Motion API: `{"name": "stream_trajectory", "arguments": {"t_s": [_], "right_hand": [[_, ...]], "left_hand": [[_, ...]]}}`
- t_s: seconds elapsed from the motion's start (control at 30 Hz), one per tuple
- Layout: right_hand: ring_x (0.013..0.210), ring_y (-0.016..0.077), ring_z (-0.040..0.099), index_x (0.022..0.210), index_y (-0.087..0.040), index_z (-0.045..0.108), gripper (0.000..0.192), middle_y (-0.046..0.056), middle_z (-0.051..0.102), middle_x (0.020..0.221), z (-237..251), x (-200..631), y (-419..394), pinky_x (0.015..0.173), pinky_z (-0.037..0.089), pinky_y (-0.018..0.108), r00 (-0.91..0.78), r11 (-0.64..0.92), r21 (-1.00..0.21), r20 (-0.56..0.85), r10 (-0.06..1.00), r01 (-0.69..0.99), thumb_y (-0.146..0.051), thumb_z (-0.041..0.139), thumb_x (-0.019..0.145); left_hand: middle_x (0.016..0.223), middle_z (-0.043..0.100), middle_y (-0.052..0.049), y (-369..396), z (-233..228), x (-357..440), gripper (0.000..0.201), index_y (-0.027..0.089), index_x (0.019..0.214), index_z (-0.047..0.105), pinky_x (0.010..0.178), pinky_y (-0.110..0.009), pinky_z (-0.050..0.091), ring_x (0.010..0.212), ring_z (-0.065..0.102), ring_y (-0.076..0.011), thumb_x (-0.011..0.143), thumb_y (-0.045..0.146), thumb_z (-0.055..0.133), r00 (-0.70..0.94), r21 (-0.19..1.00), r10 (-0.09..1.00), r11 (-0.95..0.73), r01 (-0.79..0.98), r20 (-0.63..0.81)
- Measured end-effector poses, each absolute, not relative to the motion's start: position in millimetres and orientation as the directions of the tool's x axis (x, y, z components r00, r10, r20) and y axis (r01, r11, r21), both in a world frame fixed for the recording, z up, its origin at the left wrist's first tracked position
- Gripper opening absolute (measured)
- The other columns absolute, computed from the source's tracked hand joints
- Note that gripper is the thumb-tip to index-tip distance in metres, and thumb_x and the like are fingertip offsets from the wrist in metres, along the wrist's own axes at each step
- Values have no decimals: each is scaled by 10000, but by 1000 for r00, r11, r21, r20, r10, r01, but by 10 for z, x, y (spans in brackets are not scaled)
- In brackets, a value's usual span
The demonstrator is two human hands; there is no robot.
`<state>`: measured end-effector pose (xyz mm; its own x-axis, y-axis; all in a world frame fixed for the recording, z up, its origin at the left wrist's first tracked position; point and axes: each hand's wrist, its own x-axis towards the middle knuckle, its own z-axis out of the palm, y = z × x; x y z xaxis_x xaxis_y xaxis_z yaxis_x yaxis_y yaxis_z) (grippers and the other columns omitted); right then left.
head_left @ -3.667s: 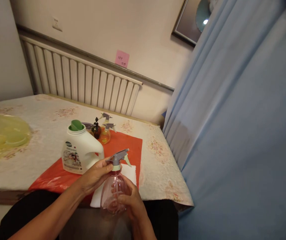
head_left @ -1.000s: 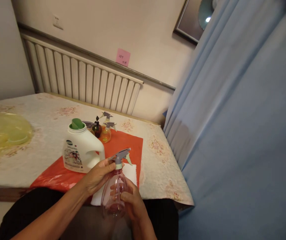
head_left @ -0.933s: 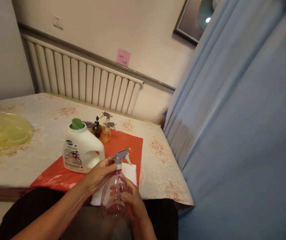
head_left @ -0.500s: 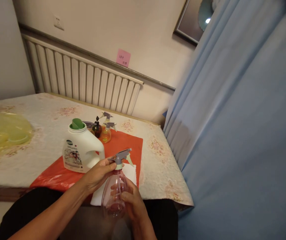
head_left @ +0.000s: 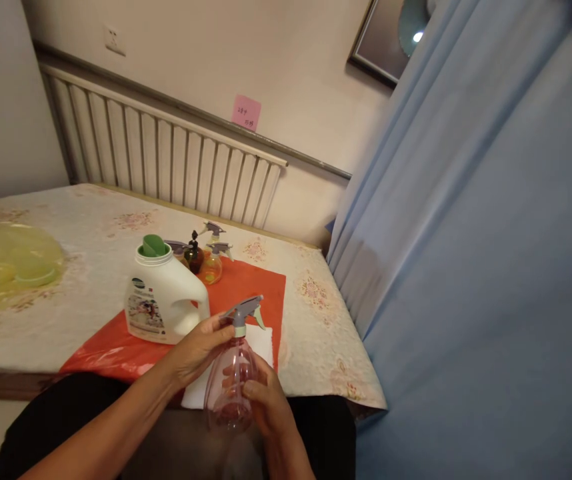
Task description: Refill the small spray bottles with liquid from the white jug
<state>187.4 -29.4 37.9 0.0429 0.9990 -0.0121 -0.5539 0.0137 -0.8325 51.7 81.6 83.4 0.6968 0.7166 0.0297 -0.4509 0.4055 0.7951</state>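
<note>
Two hands work one pink spray bottle [head_left: 229, 383], held over our lap at the worktop [head_left: 316, 333] edge. Our right hand [head_left: 261, 400] is wrapped round its body; our left hand [head_left: 197, 348] pinches the grey trigger head [head_left: 243, 313] at the neck. We judge the head seated, the bottle apparently empty. A white detergent jug [head_left: 163, 300] stands uncapped on the red sheet [head_left: 251, 283], unpoured.
</note>
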Motion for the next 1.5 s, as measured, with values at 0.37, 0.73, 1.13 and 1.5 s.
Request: {"name": "stream_trajectory", "arguments": {"t_s": [0.37, 0.73, 1.13, 1.5], "right_hand": [[793, 208, 654, 1219, -140, 618, 745, 96, 720, 971, 359, 1863, -312, 696, 485, 319, 72, -8, -843, -56, 996, -538, -265, 844, 519], [817, 212, 656, 1237, -160, 617, 765, 79, 712, 984, 322, 1879, -286, 715, 480, 318, 68, 10, -845, -31, 997, -535, -315, 850, 525], [868, 221, 659, 1238, -198, 627, 764, 68, 712, 1001, 201, 1916, -184, 740, 485, 326, 73, -22, -892, -62, 995, -451, -331, 876, 528], [1084, 295, 606, 1295, -240, 555, 907, 85, 652, 1143, 77, 2151, 41, 894, 491, 432, 94, -31, -965, -57, 994, -260, -294, 892, 455]], "left_hand": [[835, 740, -64, 830, 835, 511, 305, 141, 923, 733, 763, -270, 491, 752, 647, -167, 688, 297, 850, 708, 822, 707, 403, -402, 0], [873, 734, -55, 847, 780, 514, 352, 146, 961, 722, 788, -278, 486, 809, 640, -174, 691, 336, 843, 704, 815, 710, 414, -406, -10], [836, 701, -12, 984, 636, 548, 433, 158, 1048, 698, 690, -237, 456, 716, 602, -133, 671, 306, 852, 647, 866, 763, 329, -376, -9], [976, 701, -54, 1076, 366, 507, 421, 182, 1080, 673, 885, -332, 459, 965, 623, -223, 776, 466, 732, 523, 936, 852, 199, -290, -19]]}}
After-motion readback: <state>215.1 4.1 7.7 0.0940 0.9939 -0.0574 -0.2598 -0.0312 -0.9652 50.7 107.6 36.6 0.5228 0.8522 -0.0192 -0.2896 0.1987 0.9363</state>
